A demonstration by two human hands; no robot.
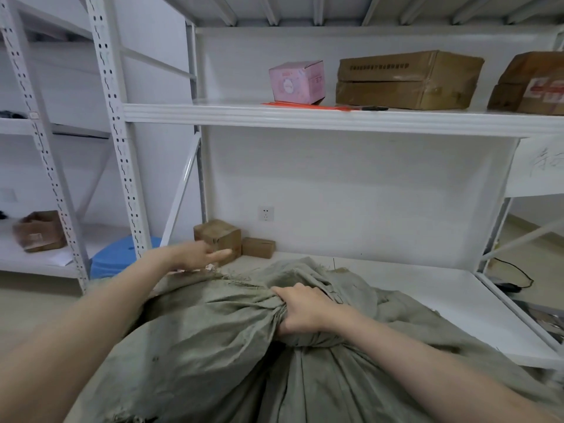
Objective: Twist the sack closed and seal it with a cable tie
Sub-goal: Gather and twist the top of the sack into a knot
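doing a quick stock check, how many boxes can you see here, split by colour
brown boxes: 5
pink box: 1
total: 6

We had the sack [213, 346] before us, its top against the lower shelf [427, 288]. Our right hand [300, 309] gripped its neck at the middle. Our left hand [195, 254] hung over its far left edge, just before the corner box [217, 236] at the shelf's back left. A low box [258, 247] sat just right of that, with a socket [265, 213] on the wall above. On the upper shelf [244, 116] ties [305, 105] lay along the front, with a small box [296, 82] behind them, a carton [406, 79] to its right and an end carton [531, 83] beyond. On the floor to the left, a stool [119, 257] stood by the rack post [122, 148].
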